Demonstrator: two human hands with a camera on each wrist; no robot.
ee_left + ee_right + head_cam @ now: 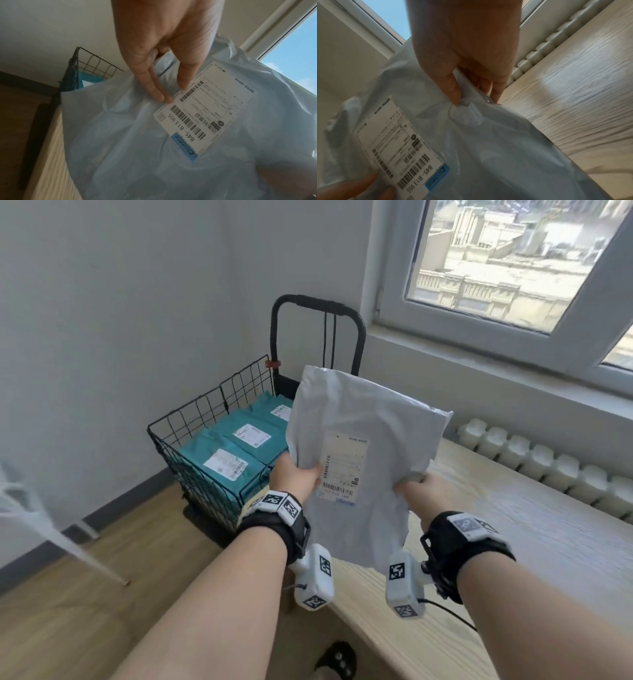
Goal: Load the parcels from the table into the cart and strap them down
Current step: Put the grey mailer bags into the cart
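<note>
Grey parcel [363,453]: upright, above the table [534,529].
My left hand [296,475]: pinches its edge.
My right hand [423,491]: pinches the other edge.
Hidden: my fingers behind it.

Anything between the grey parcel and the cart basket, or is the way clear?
Nothing shows between them in the head view: the grey parcel, gripped by both hands, is above the basket's near edge.

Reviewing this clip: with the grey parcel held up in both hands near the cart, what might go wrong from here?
1. The soft grey plastic mailer parcel is held only at its lower part: the right hand pinches a bunch of film, the left hand grips near the label. It may flop or slip.
2. The black wire-basket cart already holds teal parcels; the grey one might snag the wire rim or rest unevenly on top.
</note>
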